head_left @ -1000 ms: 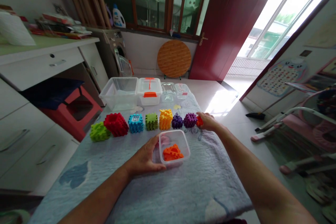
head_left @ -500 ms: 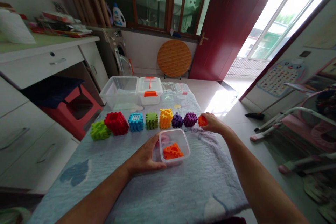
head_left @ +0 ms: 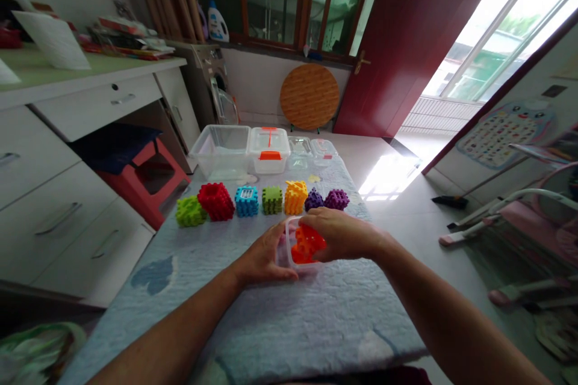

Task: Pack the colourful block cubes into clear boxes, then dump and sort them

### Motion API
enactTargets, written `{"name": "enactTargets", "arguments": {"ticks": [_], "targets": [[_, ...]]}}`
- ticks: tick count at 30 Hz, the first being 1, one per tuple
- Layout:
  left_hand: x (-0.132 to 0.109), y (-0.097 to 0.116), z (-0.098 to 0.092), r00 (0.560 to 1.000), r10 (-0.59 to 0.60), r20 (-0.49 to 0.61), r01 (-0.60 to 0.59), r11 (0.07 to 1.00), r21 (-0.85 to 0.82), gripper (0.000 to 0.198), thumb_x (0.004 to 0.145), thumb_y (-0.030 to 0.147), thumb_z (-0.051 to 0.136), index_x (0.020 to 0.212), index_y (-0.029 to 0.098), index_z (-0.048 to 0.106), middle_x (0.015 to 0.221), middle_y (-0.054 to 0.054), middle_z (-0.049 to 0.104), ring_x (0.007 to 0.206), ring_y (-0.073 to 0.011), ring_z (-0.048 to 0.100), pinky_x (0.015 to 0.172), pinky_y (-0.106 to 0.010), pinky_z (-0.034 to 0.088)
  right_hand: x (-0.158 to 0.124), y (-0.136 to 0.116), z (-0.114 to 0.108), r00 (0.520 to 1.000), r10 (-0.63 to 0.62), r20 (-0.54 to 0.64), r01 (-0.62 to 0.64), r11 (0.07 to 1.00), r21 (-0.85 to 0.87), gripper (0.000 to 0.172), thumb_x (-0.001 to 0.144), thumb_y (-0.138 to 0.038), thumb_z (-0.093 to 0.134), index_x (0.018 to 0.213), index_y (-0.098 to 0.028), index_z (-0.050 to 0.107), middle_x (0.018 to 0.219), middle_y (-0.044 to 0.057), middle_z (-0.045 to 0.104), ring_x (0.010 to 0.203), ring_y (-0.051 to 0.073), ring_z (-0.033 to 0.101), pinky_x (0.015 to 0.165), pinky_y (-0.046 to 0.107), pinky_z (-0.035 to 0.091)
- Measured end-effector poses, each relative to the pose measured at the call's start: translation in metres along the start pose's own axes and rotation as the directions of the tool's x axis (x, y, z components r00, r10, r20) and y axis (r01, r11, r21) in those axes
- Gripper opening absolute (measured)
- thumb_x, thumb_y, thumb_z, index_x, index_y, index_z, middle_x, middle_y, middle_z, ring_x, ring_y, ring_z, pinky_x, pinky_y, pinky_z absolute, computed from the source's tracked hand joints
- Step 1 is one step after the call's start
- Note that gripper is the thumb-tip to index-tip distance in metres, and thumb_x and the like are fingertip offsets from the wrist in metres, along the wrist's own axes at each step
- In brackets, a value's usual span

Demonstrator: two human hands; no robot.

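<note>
My left hand point(head_left: 263, 255) grips the left side of a small clear plastic box point(head_left: 289, 239) on the pale blue quilted table cover point(head_left: 289, 325). My right hand point(head_left: 343, 233) is over the box, fingers closed on an orange toothed block point(head_left: 307, 243) held at the box's opening. Just beyond stands a row of toothed plastic cubes: lime green point(head_left: 190, 211), red point(head_left: 217, 201), blue point(head_left: 246, 201), green point(head_left: 272, 199), yellow point(head_left: 296, 196) and two purple ones point(head_left: 336, 198).
A large clear tub point(head_left: 221, 150), a lidded box with an orange clasp point(head_left: 270, 149) and small clear containers point(head_left: 311, 150) stand at the far end. White drawers point(head_left: 58, 180) and a red stool point(head_left: 144, 177) sit left; the table's right edge drops to tiled floor.
My right hand carried the orange block from the right end of the cube row back to the clear box. The view shifted slightly; my left hand stayed on the box.
</note>
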State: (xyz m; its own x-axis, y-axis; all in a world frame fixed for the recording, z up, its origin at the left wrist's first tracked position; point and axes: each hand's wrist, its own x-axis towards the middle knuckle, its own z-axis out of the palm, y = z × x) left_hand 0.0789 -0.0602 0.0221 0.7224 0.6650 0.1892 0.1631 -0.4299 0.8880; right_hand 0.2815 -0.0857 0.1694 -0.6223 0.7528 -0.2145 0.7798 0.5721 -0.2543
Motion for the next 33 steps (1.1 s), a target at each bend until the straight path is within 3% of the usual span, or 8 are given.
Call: {"name": "enactTargets", "arguments": {"ticks": [7,14,20,28,33], "targets": [[0.002,0.004,-0.002,0.997,0.075,-0.001,-0.075,0.997,-0.002,0.109,0.062,0.047,0.085,0.150,0.026,0.023,0.152,-0.014,0.038,0.138,-0.0347,0.037,0.114,-0.051,0.032,0.023,-0.001,0.021,0.997,0.017,0.074,-0.006,0.989,-0.149,0.034,0.076,-0.020,0.066,0.107,-0.008,0.066,0.103,0.018,0.071,0.092,0.027,0.067,0.080,0.036,0.052],[0.003,0.011,-0.002,0.995,0.101,-0.017,-0.101,0.995,0.006,0.104,0.064,0.046,0.084,0.148,0.026,0.027,0.150,-0.012,0.041,0.136,-0.0333,0.041,0.114,-0.049,0.032,0.020,-0.005,0.025,0.998,0.033,0.049,-0.020,0.972,-0.236,0.037,0.077,-0.017,0.067,0.113,-0.007,0.065,0.107,0.016,0.071,0.099,0.027,0.067,0.086,0.036,0.054],[0.001,0.005,-0.001,0.997,0.075,-0.015,-0.075,0.996,0.039,0.105,0.062,0.044,0.086,0.148,0.025,0.028,0.146,-0.012,0.045,0.131,-0.0325,0.045,0.110,-0.049,0.037,0.015,-0.005,0.022,0.997,0.075,-0.002,-0.073,0.955,-0.287,0.032,0.076,-0.015,0.071,0.107,-0.010,0.068,0.103,0.014,0.072,0.094,0.026,0.069,0.081,0.035,0.055],[0.002,0.008,-0.002,0.994,0.107,-0.015,-0.106,0.994,0.023,0.102,0.064,0.048,0.084,0.147,0.026,0.029,0.148,-0.012,0.042,0.134,-0.0324,0.043,0.113,-0.049,0.034,0.016,-0.006,0.024,0.997,0.072,-0.002,-0.070,0.953,-0.294,0.020,0.082,-0.014,0.062,0.100,-0.012,0.071,0.097,0.012,0.071,0.086,0.023,0.068,0.073,0.032,0.053],[0.001,0.005,-0.001,0.997,0.071,-0.015,-0.070,0.997,0.023,0.106,0.063,0.046,0.084,0.148,0.024,0.026,0.149,-0.013,0.042,0.135,-0.0323,0.043,0.113,-0.049,0.035,0.017,-0.007,0.027,0.997,0.073,-0.035,-0.080,0.946,-0.314,0.022,0.089,-0.012,0.050,0.091,-0.012,0.073,0.094,0.012,0.070,0.083,0.022,0.066,0.072,0.032,0.051]]}}
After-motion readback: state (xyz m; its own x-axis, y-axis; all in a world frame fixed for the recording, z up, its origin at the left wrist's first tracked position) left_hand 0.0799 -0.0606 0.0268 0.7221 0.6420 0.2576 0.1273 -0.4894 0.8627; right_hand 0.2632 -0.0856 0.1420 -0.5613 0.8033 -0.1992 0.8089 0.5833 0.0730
